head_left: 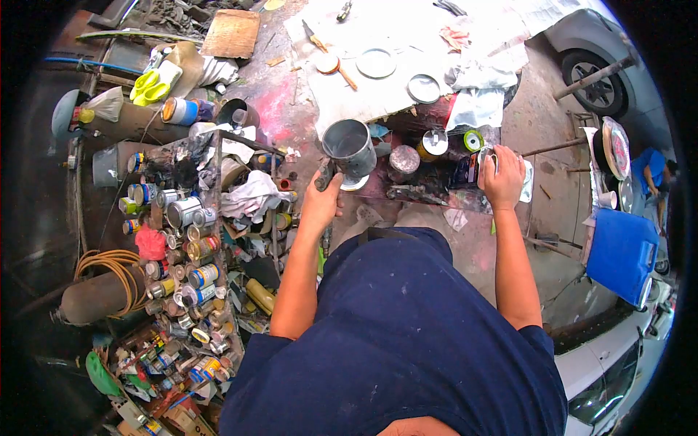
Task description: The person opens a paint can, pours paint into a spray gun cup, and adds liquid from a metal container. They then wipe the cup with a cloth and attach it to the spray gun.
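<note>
Grey cup: its dark handle is sitting inside the curled fingers of the left hand (pixel 325 198), while the body of the grey cup (pixel 358 164) is rising just beyond the fingertips, its open mouth facing the camera.
Left fingers: they are closing around the handle, pressed together.
White disc: the white disc (pixel 354 183) is showing just below the cup, partly covered by it; whether the two are touching cannot be told.
Right hand: the right hand (pixel 503 178) is bending its fingers over the near end of a dark container (pixel 465 173); whether they are pinching it cannot be made out.
Between the hands: a lidded can (pixel 404 160), a yellow-banded can (pixel 433 145) and a green-rimmed can (pixel 473 140) are standing.
Hard to see: the right palm is hiding part of the container, its label is staying unreadable, and the cup's inside is looking too dark to judge.
</note>
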A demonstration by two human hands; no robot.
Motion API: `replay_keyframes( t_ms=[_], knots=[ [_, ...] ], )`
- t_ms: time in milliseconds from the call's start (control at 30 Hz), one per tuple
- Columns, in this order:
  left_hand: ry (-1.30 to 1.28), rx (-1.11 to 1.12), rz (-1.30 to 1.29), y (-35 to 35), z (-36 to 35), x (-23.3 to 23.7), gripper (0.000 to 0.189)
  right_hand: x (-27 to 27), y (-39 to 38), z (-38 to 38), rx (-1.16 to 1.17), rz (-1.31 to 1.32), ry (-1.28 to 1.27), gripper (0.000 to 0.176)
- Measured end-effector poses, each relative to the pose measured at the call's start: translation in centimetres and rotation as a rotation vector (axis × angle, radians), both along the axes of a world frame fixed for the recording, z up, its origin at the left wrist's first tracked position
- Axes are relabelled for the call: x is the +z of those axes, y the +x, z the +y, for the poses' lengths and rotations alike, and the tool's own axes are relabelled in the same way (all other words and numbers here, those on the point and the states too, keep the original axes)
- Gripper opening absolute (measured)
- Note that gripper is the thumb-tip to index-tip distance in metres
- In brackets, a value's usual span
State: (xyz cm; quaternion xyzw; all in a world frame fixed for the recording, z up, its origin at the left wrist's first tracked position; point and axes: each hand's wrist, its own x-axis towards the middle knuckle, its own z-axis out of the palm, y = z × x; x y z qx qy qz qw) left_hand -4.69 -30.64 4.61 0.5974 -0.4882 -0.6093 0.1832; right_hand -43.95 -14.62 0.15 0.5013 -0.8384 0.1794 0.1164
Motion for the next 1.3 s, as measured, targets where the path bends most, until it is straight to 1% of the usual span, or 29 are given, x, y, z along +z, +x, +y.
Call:
replay_keyframes(
  t_ms=[200,300,367,467,500,600,700,800,900,967,1000,1100,1200,1300],
  knots=[
    [0.019,-0.019,-0.013,0.2,-0.2,0.1,0.040,0.1,0.0,0.0,-0.006,0.000,0.028,0.037],
    [-0.021,-0.022,-0.020,0.1,0.0,0.2,0.043,0.2,0.1,0.0,-0.010,-0.005,0.039,0.037],
    [-0.180,-0.070,-0.045,0.3,0.4,-0.4,0.048,0.3,0.1,0.0,-0.013,-0.008,0.040,0.037],
    [-0.460,-0.129,-0.045,1.0,1.2,-3.0,0.057,0.3,0.1,-0.1,-0.013,-0.006,0.039,0.037],
    [-0.559,-0.148,-0.039,0.8,1.4,-2.5,0.061,0.2,0.1,-0.1,-0.012,0.003,0.038,0.036],
    [-0.465,-0.116,-0.074,0.3,2.6,-0.6,0.061,0.0,0.1,0.1,-0.009,0.005,0.031,0.036],
    [-0.560,-0.168,-0.047,0.7,2.5,-1.9,0.061,0.1,0.1,0.0,-0.007,0.002,0.026,0.036],
    [-0.574,-0.179,-0.015,0.6,2.7,-1.9,0.061,0.0,0.1,0.0,-0.011,0.008,0.031,0.036],
    [-0.518,-0.174,-0.019,0.4,3.0,-1.4,0.061,-0.2,0.0,0.1,-0.005,0.010,0.017,0.035],
    [-0.443,-0.148,0.015,0.8,3.0,-3.2,0.060,-0.2,0.0,0.2,0.001,0.008,0.007,0.036],
    [-0.407,-0.140,0.032,0.4,2.8,-2.5,0.060,-0.2,0.0,0.1,0.001,0.007,0.003,0.036],
    [-0.035,0.008,-0.001,-0.3,3.0,0.2,0.046,-0.2,0.0,0.1,0.009,0.008,-0.033,0.036],
    [-0.026,0.007,0.037,0.2,2.4,-1.1,0.026,0.2,0.1,0.0,0.005,0.003,-0.062,0.035],
    [0.062,0.123,0.154,-0.3,1.9,-0.5,0.017,0.1,0.0,0.1,-0.022,-0.012,-0.048,0.035]
  ],
)
